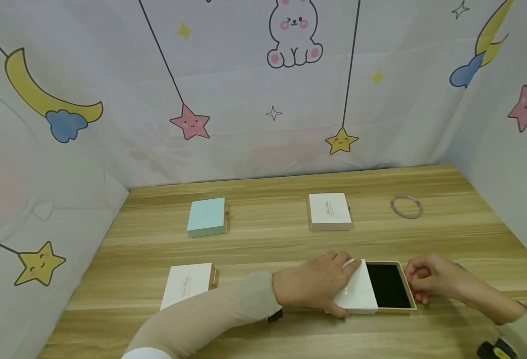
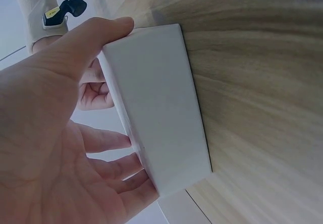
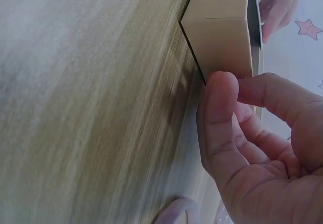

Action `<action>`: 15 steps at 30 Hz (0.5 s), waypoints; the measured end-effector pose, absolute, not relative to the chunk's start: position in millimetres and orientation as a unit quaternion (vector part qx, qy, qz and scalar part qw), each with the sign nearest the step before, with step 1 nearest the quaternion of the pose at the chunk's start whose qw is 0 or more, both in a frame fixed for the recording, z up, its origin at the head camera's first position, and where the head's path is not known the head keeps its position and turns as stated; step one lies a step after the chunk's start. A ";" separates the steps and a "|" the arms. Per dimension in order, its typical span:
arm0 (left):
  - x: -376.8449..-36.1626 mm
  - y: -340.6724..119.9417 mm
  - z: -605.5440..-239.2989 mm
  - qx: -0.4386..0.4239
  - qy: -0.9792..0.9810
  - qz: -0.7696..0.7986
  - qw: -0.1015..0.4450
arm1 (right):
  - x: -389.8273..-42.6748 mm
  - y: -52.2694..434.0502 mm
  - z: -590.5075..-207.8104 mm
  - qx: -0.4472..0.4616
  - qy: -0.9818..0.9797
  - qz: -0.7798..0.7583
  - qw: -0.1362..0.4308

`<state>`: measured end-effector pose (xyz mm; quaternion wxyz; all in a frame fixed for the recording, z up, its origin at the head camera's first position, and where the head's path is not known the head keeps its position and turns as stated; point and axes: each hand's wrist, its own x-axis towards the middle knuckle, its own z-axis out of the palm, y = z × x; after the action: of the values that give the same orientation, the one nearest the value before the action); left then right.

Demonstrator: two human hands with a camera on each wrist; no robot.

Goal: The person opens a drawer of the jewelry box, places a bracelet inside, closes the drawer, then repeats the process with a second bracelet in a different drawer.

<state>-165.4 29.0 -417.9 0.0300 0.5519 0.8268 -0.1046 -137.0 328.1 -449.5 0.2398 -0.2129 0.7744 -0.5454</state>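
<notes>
**Both hands on a sliding box at the near edge of the table**

From the head camera I see my left hand [image 1: 315, 286] gripping the white sleeve [image 1: 358, 291] of a box lying near the front edge of the wooden table [image 1: 263, 244]. The left wrist view confirms it: thumb on one edge, fingers [image 2: 108, 141] curled along the other, the sleeve's broad white face [image 2: 161, 118] between them. The palm covers much of the sleeve's left end in the head view, so I cannot see how far it reaches under the hand.

To the right of the sleeve, the tan inner tray [image 1: 391, 286] sticks out, showing a black lining. My right hand [image 1: 429, 281] sits at the tray's far right end. In the right wrist view the thumb [image 3: 219, 113] presses against the tray's tan corner [image 3: 222, 32] with the fingers bent behind it; I read this as a pinch on the tray's end, though the contact of the fingers is hidden behind the thumb. A pale ring-like shape at the bottom of that view is cut off and I cannot identify it.

Elsewhere on the table: a closed white box [image 1: 187, 284] near my left forearm, a mint-green box [image 1: 206, 217] and another white box [image 1: 329, 211] further back, and a pale bangle [image 1: 406, 206] at the back right. The print on the white lids is too small to read.
</notes>
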 end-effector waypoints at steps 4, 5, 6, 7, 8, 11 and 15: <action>-165.5 29.0 -417.9 0.551 0.828 -0.105 0.030 | -138.0 329.4 -448.9 -0.210 0.771 -0.547 0.248; -165.6 29.2 -417.9 0.551 0.827 -0.105 0.031 | -138.0 329.7 -448.6 -0.210 0.771 -0.547 0.250; -165.7 29.3 -417.7 0.551 0.827 -0.105 0.032 | -138.0 329.9 -448.3 -0.208 0.771 -0.547 0.251; -165.7 29.4 -417.6 0.551 0.827 -0.105 0.033 | -137.9 330.1 -448.0 -0.207 0.771 -0.546 0.252; -165.8 29.3 -417.6 0.552 0.826 -0.105 0.032 | -137.7 330.2 -447.7 -0.206 0.772 -0.546 0.252; -166.1 29.3 -417.5 0.552 0.827 -0.103 0.035 | -136.8 329.8 -446.5 -0.198 0.776 -0.542 0.253; -166.3 29.4 -418.2 0.548 0.829 -0.100 0.039 | -136.2 329.8 -446.1 -0.193 0.780 -0.539 0.252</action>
<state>-166.3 29.4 -418.2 0.0391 0.5485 0.8293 -0.0997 -136.2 329.8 -446.1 0.2522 -0.1928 0.7799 -0.5394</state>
